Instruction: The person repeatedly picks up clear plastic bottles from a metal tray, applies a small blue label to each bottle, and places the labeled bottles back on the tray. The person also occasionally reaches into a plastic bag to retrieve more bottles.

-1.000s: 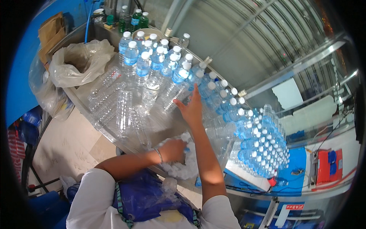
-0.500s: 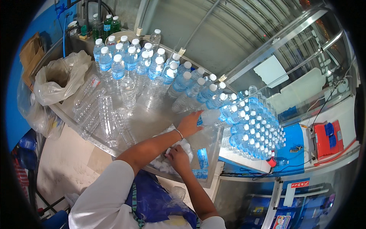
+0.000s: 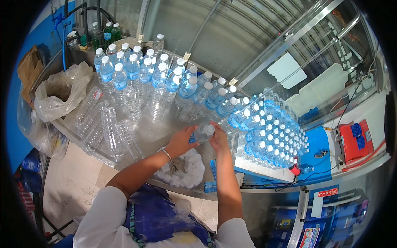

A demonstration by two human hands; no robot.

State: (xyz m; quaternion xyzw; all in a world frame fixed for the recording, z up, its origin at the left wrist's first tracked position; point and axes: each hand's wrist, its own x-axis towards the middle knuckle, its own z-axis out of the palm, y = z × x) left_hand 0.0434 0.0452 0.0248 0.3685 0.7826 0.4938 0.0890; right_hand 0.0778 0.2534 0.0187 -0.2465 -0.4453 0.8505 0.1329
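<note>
In the head view, a clear plastic bottle (image 3: 202, 134) is held over the steel worktop (image 3: 151, 133), tilted with its white screw cap (image 3: 210, 129) towards the wearer. The left hand (image 3: 180, 141) has its fingers curled around the body, probably to steady the thin wall; the right hand (image 3: 219, 138) closes thumb and fingers about the cap end. Whether the blue strip (image 3: 192, 138) by the left fingers is loose or fixed to the bottle, I cannot tell.

A knobbly heap of white caps (image 3: 194, 167) and flat, glossy blue labels (image 3: 213, 168) sit near the hands, presumably for easy reach. Capped bottles (image 3: 120, 79) stand upright along the back, perhaps to save space; ribbed, transparent bare bottles (image 3: 110, 131) lie on their sides at left, beside a crumpled, translucent bag (image 3: 80, 78).
</note>
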